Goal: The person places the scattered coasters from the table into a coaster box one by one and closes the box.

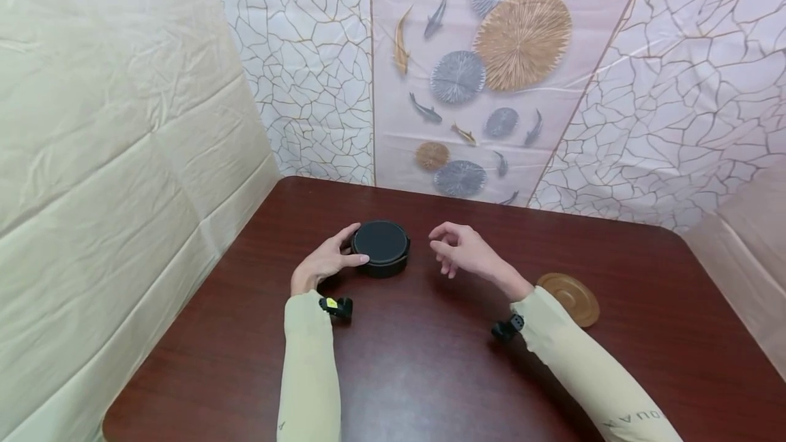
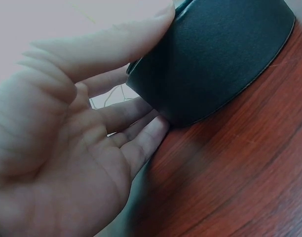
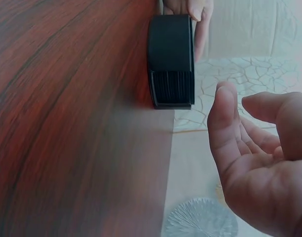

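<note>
A round black coaster holder (image 1: 381, 244) stands on the table toward the back. My left hand (image 1: 323, 261) holds it from the left, thumb along the near top rim and fingers round the far side. The left wrist view shows that thumb (image 2: 141, 37) at the rim and the fingertips low against the smooth wall. In the right wrist view, an opening in the wall of the holder (image 3: 170, 54) bares a stack of thin dark layers. My right hand (image 1: 463, 249) hovers to the right of it, fingers loosely bent and holding nothing.
A brown round coaster (image 1: 571, 299) lies on the table at the right, partly covered by my right sleeve (image 1: 577, 353). The dark red wooden table (image 1: 399, 367) ends at a patterned cloth (image 1: 313, 74) behind and a beige cloth (image 1: 123, 121) on the left.
</note>
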`<state>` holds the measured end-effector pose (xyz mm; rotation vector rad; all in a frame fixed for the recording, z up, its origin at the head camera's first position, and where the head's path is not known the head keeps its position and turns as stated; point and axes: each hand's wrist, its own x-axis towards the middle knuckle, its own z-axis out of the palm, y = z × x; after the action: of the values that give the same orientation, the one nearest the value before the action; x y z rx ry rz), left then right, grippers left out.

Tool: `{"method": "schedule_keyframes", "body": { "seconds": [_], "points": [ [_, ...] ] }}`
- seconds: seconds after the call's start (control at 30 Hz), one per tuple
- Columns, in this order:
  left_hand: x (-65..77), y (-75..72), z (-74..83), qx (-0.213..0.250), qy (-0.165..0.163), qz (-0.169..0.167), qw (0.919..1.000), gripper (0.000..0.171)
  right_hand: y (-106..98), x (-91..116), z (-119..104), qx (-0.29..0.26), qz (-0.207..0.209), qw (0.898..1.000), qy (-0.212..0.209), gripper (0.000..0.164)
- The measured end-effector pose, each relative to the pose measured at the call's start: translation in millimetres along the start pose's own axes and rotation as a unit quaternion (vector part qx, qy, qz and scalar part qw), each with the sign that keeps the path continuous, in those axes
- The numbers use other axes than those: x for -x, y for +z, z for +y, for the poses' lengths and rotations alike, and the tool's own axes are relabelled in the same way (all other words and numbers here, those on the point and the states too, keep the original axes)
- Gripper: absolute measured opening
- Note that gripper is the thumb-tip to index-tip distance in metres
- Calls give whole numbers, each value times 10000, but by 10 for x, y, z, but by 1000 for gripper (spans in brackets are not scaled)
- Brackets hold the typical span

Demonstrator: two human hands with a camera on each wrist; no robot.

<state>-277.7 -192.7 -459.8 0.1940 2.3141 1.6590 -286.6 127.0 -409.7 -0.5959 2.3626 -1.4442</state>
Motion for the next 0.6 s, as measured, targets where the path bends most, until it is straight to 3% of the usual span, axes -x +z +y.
{"method": "schedule_keyframes", "body": {
  "seconds": [0.6],
  "points": [
    [-17,-10,-13,28,-23,-11,10000,89,-301,393,28,968,-192,9950,-119,23]
  ]
}}
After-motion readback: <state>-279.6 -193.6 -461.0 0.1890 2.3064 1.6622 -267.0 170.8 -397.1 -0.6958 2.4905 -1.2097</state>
